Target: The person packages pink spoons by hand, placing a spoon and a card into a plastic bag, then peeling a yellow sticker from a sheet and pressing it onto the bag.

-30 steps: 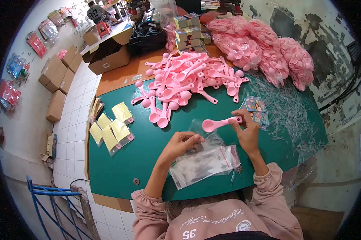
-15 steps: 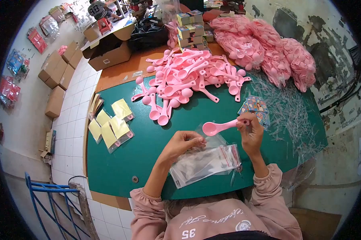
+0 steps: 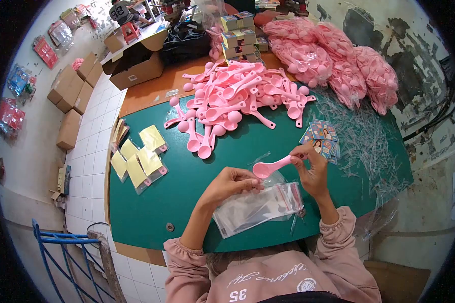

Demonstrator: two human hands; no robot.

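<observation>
My right hand (image 3: 313, 171) is closed on the handle of a pink measuring spoon (image 3: 263, 169), whose bowl points left toward my other hand. The fingers of my left hand (image 3: 230, 186) pinch the edge of a clear plastic bag (image 3: 275, 179), partly hidden beneath the spoon. Below both hands lies a stack of clear plastic bags (image 3: 250, 211) with reddish strips at the right end. Just beyond my right hand are several printed cards (image 3: 324, 132). A large heap of pink spoons (image 3: 232, 93) covers the far middle of the table.
Filled packets with yellow cards (image 3: 136, 170) lie on the green table (image 3: 187, 197) at left. Thin plastic strips (image 3: 368, 141) litter its right side. Big bags of pink spoons (image 3: 333, 60), stacked card bundles (image 3: 238, 38) and an open carton (image 3: 136, 65) stand behind. A person (image 3: 124, 12) sits far back.
The spoon in my right hand has moved slightly left and down, its bowl now close to my left fingers over the clear bag. My left hand has barely shifted.
</observation>
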